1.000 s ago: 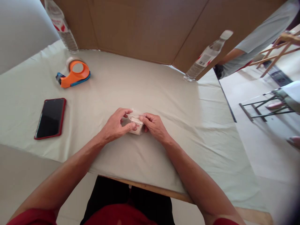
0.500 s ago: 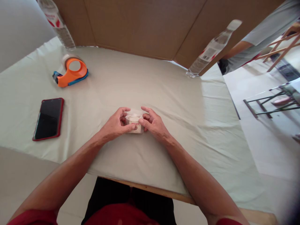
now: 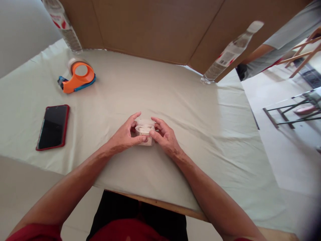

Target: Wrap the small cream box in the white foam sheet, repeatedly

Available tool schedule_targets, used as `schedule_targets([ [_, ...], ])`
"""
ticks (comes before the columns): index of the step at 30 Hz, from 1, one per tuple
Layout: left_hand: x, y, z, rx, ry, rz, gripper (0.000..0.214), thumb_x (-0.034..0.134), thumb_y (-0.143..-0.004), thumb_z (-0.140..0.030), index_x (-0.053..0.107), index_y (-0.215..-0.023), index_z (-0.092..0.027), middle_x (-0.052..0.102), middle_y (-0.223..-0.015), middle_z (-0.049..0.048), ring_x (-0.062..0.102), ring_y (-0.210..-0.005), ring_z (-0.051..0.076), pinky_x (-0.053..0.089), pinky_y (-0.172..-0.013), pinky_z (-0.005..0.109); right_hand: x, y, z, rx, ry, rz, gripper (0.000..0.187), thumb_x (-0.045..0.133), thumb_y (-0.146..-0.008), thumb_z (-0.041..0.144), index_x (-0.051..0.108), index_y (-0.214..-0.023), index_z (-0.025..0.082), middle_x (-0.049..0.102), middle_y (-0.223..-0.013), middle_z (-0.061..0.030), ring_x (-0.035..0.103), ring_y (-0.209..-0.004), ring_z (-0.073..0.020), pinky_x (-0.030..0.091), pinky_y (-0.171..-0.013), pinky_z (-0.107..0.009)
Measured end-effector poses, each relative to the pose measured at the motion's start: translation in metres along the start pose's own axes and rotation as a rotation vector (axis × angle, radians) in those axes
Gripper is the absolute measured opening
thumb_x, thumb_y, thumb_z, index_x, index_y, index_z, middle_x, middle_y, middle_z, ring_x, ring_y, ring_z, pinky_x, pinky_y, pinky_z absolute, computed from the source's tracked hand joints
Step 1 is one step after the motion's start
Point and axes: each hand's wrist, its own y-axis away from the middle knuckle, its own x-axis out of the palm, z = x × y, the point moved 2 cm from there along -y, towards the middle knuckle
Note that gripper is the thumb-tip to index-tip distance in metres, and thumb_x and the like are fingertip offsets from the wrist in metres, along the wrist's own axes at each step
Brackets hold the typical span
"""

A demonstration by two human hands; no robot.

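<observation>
A small pale packet (image 3: 145,133) with faint reddish print on its front and a whitish, see-through upper part lies on the cloth-covered table, near its front edge. My left hand (image 3: 128,132) is curved round its left side, thumb across the front and index finger raised behind. From the right, my right hand (image 3: 165,135) holds the other side, with the thumb at the front corner and the remaining fingers bent beside it. The upper part looks gathered, with an opening or fold across it. Both hands hide the packet's sides.
A red-cased phone (image 3: 53,127) and an orange tape dispenser (image 3: 79,77) lie to the left. Water bottles stand at the back left (image 3: 67,31) and back right (image 3: 229,57), beside an upright cardboard panel (image 3: 150,30). At right, beyond the table, are another person's arm (image 3: 258,53) and a folding frame (image 3: 288,112).
The packet's whitish upper part shows more between my hands, and its printed front is less visible. My left index finger has lifted slightly. The view has shifted a little.
</observation>
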Motion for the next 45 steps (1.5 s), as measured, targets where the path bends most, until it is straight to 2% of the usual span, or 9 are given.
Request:
schedule_targets([
  [3, 0.003, -0.001, -0.002, -0.016, 0.139, 0.005, 0.101, 0.082, -0.07, -0.031, 0.029, -0.155, -0.018, 0.063, -0.116, 0.0104, 0.068, -0.097, 0.021, 0.054, -0.086, 0.035, 0.002, 0.002, -0.001, -0.053, 0.065, -0.071, 0.062, 0.066, -0.087, 0.052, 0.053, -0.138, 0.019, 0.065, -0.107, -0.0077, 0.061, -0.087, -0.0165, 0.051, -0.073, -0.029],
  [7, 0.005, 0.0, -0.004, -0.034, 0.245, 0.023, 0.092, 0.081, -0.071, -0.027, 0.036, -0.15, -0.021, 0.064, -0.11, 0.0064, 0.07, -0.086, 0.016, 0.056, -0.081, 0.032, 0.004, 0.005, 0.0, -0.086, 0.14, -0.079, 0.057, 0.061, -0.09, 0.05, 0.053, -0.139, 0.021, 0.063, -0.101, -0.004, 0.056, -0.072, -0.0124, 0.048, -0.065, -0.027],
  [9, 0.006, 0.0, -0.005, -0.04, 0.248, 0.029, 0.089, 0.081, -0.071, -0.026, 0.037, -0.149, -0.021, 0.064, -0.106, 0.005, 0.07, -0.082, 0.015, 0.057, -0.08, 0.032, 0.004, 0.007, 0.001, -0.1, 0.176, -0.084, 0.055, 0.06, -0.091, 0.049, 0.054, -0.138, 0.022, 0.064, -0.099, -0.0033, 0.055, -0.07, -0.0121, 0.048, -0.064, -0.027],
  [15, 0.007, 0.001, -0.008, -0.048, 0.234, -0.011, 0.094, 0.081, -0.069, -0.025, 0.034, -0.151, -0.018, 0.065, -0.108, 0.006, 0.069, -0.084, 0.015, 0.057, -0.079, 0.031, 0.005, 0.008, 0.001, -0.147, 0.184, -0.122, 0.049, 0.06, -0.092, 0.046, 0.056, -0.135, 0.022, 0.069, -0.113, -0.0086, 0.065, -0.087, -0.0168, 0.053, -0.079, -0.031],
  [22, 0.007, 0.002, -0.01, -0.038, 0.173, -0.031, 0.087, 0.08, -0.07, -0.025, 0.041, -0.148, -0.02, 0.06, -0.099, 0.0012, 0.07, -0.08, 0.015, 0.056, -0.075, 0.03, 0.004, 0.007, 0.002, -0.159, 0.213, -0.122, 0.045, 0.061, -0.092, 0.042, 0.058, -0.133, 0.022, 0.071, -0.112, -0.0085, 0.066, -0.088, -0.0176, 0.053, -0.083, -0.034],
  [30, 0.008, 0.003, -0.005, -0.001, 0.161, -0.027, 0.083, 0.077, -0.073, -0.027, 0.043, -0.148, -0.02, 0.061, -0.105, 0.0039, 0.066, -0.085, 0.015, 0.055, -0.077, 0.03, 0.006, 0.002, 0.001, -0.069, 0.077, -0.125, 0.046, 0.064, -0.089, 0.048, 0.061, -0.127, 0.022, 0.068, -0.107, -0.0065, 0.063, -0.088, -0.0173, 0.052, -0.083, -0.034],
  [37, 0.011, 0.006, -0.006, 0.031, 0.133, 0.02, 0.082, 0.075, -0.076, -0.027, 0.04, -0.15, -0.02, 0.066, -0.111, 0.0068, 0.067, -0.088, 0.017, 0.053, -0.081, 0.031, 0.014, 0.001, 0.007, -0.022, 0.049, -0.147, 0.029, 0.064, -0.091, 0.046, 0.07, -0.109, 0.024, 0.069, -0.098, -0.0026, 0.062, -0.08, -0.015, 0.051, -0.076, -0.031],
  [40, 0.012, 0.007, -0.005, 0.047, 0.119, 0.033, 0.079, 0.075, -0.077, -0.028, 0.042, -0.148, -0.02, 0.067, -0.109, 0.0069, 0.067, -0.086, 0.016, 0.052, -0.077, 0.03, 0.016, 0.002, 0.012, -0.071, 0.08, -0.159, 0.019, 0.062, -0.093, 0.039, 0.072, -0.093, 0.023, 0.069, -0.093, -0.0022, 0.063, -0.082, -0.0151, 0.051, -0.077, -0.03],
  [45, 0.012, 0.006, -0.004, 0.056, 0.095, 0.03, 0.075, 0.072, -0.078, -0.031, 0.044, -0.146, -0.019, 0.066, -0.11, 0.0065, 0.066, -0.084, 0.015, 0.05, -0.075, 0.028, 0.018, 0.004, 0.019, -0.173, 0.157, -0.189, 0.021, 0.062, -0.094, 0.033, 0.071, -0.078, 0.023, 0.068, -0.087, -0.0026, 0.064, -0.084, -0.0162, 0.052, -0.082, -0.032],
])
